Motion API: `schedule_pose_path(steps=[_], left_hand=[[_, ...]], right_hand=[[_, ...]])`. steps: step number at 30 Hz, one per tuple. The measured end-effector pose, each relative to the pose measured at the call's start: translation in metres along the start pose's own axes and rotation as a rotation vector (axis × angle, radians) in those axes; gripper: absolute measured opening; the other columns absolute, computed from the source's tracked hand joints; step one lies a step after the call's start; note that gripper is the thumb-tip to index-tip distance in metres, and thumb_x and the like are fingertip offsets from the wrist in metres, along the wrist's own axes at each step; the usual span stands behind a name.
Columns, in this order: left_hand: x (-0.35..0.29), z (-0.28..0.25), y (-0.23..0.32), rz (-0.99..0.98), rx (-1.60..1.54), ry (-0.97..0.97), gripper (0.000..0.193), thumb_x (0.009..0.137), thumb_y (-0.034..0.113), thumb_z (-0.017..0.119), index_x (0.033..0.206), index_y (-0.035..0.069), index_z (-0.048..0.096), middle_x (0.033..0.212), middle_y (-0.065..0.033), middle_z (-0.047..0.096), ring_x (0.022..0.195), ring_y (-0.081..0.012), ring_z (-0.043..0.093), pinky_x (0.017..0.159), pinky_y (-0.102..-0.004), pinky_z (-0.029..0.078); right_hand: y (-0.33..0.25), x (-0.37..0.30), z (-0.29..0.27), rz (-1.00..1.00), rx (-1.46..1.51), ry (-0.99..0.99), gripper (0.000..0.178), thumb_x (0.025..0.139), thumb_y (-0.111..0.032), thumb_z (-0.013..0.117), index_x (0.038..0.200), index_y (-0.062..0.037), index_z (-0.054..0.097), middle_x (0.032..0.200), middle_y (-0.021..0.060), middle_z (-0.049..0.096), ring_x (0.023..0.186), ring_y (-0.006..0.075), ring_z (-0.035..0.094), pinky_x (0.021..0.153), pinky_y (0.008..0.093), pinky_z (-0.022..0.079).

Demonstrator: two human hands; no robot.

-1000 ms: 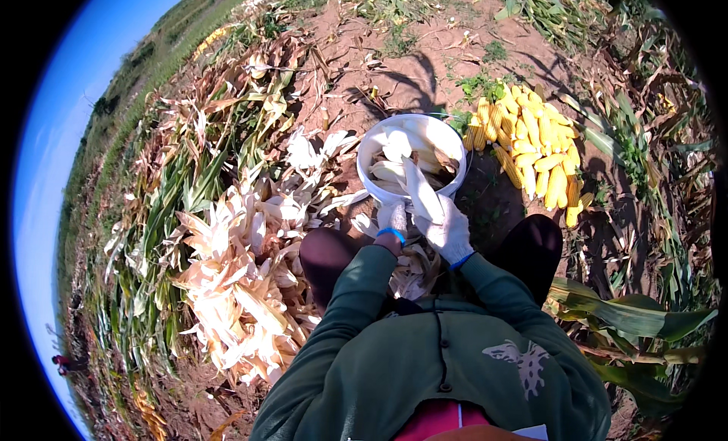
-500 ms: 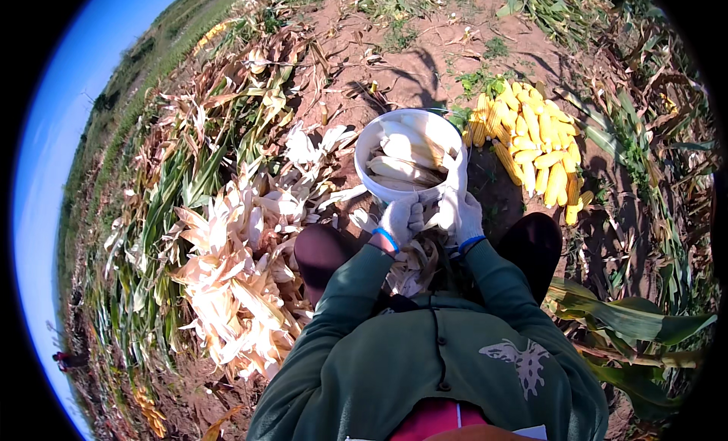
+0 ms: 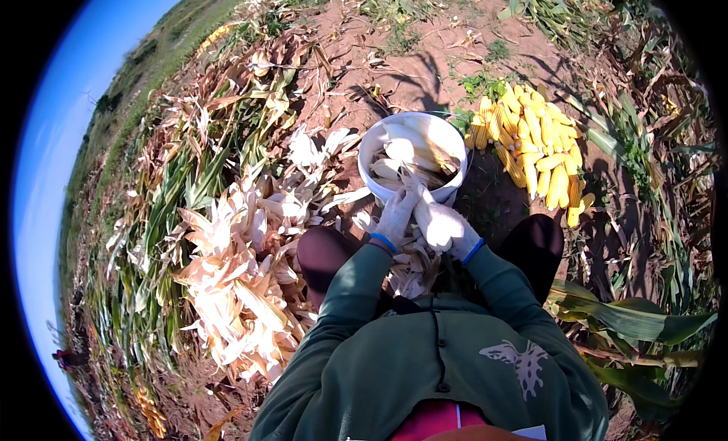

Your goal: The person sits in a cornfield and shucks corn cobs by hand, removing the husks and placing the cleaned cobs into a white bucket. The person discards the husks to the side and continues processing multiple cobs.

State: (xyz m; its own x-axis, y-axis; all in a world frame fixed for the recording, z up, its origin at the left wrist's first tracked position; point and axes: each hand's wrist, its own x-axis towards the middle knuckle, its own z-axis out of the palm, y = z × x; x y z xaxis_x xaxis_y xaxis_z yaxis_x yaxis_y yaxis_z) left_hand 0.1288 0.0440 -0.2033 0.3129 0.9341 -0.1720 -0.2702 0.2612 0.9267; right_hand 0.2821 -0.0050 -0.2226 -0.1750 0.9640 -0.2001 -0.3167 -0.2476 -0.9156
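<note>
The corn cob (image 3: pixel 419 189) between the person's gloved hands is pale and papery, still wrapped in dry husk, and it lies at the near rim of the white bucket (image 3: pixel 379 141), just in front of the knees. The left hand (image 3: pixel 396 213) and right hand (image 3: pixel 442 225) are both clenched around it, fingers pressed close together. Half a second ago the hands sat a little lower and nearer the body; now they reach up against the bucket. The bucket is smooth, round plastic. Crisp, curled husks (image 3: pixel 243 274) heap on the left, and glossy yellow cobs (image 3: pixel 535 153) pile on the reddish soil to the right.
</note>
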Motion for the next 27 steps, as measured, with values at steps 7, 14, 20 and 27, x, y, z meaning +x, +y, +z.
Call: schedule_pose_path(steps=[7,14,20,27], left_hand=[[-0.006,0.007,-0.009,0.247,0.348,0.275,0.038,0.097,0.034,0.052,0.101,-0.003,0.061,0.088,-0.0056,0.065,0.078,-0.0112,0.057,0.070,-0.0259,0.047],[-0.003,0.004,-0.011,0.272,0.244,0.288,0.040,0.099,0.033,0.046,0.100,-0.003,0.065,0.086,-0.0041,0.064,0.080,-0.0112,0.057,0.072,-0.0270,0.046],[-0.003,-0.005,0.016,0.083,0.285,0.197,0.028,0.093,0.025,0.055,0.088,0.000,0.067,0.069,0.0010,0.058,0.059,-0.0057,0.047,0.054,-0.0227,0.038],[0.009,-0.012,-0.010,-0.059,-0.088,0.404,0.024,0.092,0.025,0.056,0.088,0.003,0.064,0.068,-0.0013,0.060,0.051,-0.0063,0.048,0.045,-0.0212,0.037]], right_hand=[[0.005,0.013,0.003,-0.102,-1.091,0.119,0.045,0.096,-0.040,0.042,0.129,-0.0112,0.050,0.115,0.0211,0.061,0.100,0.0410,0.059,0.088,0.0458,0.047],[0.031,0.013,-0.016,-0.503,-1.331,0.323,0.041,0.080,-0.019,0.053,0.121,-0.0167,0.059,0.098,0.0116,0.068,0.089,0.0332,0.064,0.078,0.0448,0.052],[-0.017,0.001,0.005,-0.051,-1.293,0.281,0.035,0.085,-0.021,0.049,0.119,-0.0175,0.058,0.099,0.0162,0.067,0.090,0.0364,0.064,0.077,0.0446,0.052],[0.026,0.022,-0.021,0.049,-0.498,0.247,0.034,0.094,-0.035,0.051,0.112,-0.0056,0.056,0.077,0.0088,0.066,0.079,0.0264,0.066,0.070,0.0347,0.052]])
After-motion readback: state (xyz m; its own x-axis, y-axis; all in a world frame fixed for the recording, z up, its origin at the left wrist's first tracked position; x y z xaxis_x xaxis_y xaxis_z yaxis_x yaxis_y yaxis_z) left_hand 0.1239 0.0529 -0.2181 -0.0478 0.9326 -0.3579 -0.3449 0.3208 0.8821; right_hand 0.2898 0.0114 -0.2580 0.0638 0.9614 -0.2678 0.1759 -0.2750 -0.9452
